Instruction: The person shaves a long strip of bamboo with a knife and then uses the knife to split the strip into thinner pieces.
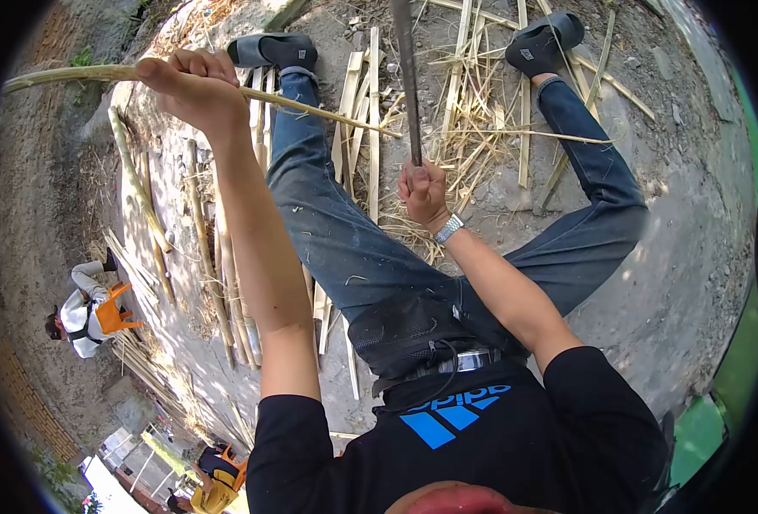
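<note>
The left hand has its fingers curled round a pale wooden strip, the thumb pointing along it. The strip is long and slender, thicker and gently bowed on the outer side of the hand, thinner and straighter toward its other end. It is held above the ground and passes over the left leg in faded, creased denim; whether it touches the cloth I cannot tell. Its thin end comes just beside a dark, narrow, straight bar, which the right hand grips near the lower end, fingers folded tight into a fist. A metal link watch circles that wrist.

The ground is grey, dusty and gritty. Toward its far edge, between the feet, lie flat, straight-sided laths and a tangle of curly, straw-coloured shavings. Nearer its left edge, rounded poles with rough, brownish surfaces lie roughly side by side. Beyond them a person in light clothing sits on a smooth orange chair. Smooth green sheeting borders the ground's right edge.
</note>
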A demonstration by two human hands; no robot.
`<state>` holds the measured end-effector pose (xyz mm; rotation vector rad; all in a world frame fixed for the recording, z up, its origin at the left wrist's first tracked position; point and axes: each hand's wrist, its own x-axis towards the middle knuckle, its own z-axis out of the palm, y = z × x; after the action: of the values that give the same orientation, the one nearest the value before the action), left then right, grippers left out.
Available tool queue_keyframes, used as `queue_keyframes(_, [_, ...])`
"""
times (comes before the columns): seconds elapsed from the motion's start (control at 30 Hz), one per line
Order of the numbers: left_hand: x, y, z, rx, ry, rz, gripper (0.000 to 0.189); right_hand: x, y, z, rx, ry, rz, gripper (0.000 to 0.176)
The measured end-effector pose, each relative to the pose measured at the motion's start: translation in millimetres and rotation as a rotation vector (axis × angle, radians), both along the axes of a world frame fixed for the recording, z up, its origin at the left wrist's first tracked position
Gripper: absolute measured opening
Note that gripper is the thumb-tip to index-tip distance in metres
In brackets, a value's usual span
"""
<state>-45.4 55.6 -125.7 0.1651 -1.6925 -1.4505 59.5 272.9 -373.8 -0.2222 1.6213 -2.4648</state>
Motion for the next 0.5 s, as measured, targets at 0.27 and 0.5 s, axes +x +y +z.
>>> queue_keyframes(0.27, [0.9,12.5,1.0,0.061,-0.042,-0.033,0.076,27.9,51.0,-133.8,0.672,-0.537,0.287,0.061])
queue_keyframes(0.5, [-2.1,16.2,2.1,0.046,0.002,-0.046,0.075,-0.6,27.3,-13.1,-0.774,-1.222,0.741,0.061])
